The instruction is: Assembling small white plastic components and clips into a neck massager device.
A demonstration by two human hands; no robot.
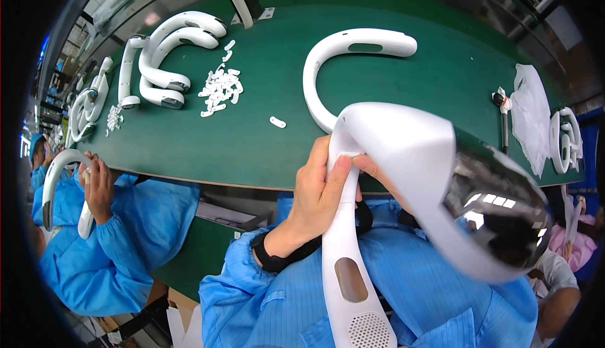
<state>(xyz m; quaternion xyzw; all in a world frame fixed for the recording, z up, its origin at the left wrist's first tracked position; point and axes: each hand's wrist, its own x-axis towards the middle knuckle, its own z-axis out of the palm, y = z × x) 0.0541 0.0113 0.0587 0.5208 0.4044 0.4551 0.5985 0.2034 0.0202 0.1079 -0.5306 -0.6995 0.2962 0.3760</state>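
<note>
I hold a white U-shaped neckband device [356, 234] upright over the table's near edge. One end, close to the camera, is bulky with a glossy dark cap; the other hangs down with an oval window and a perforated grille. My left hand [315, 190] is wrapped round the slim middle of the band, thumb pressed on its face. My right hand [381, 175] grips the same section from the other side, its thumb tip meeting the left thumb. The bulky end hides most of it. Just beyond, a second white neckband [315, 71] lies on the table. A small white oval piece [277, 122] lies left of it.
On the green table [265, 159] are a pile of small white pieces [220, 90], a smaller pile [114, 120] and several neckbands [157, 64]. At right are a plastic bag [530, 118] and a dark-handled tool [504, 121]. At left a co-worker's hand [99, 190] holds another neckband.
</note>
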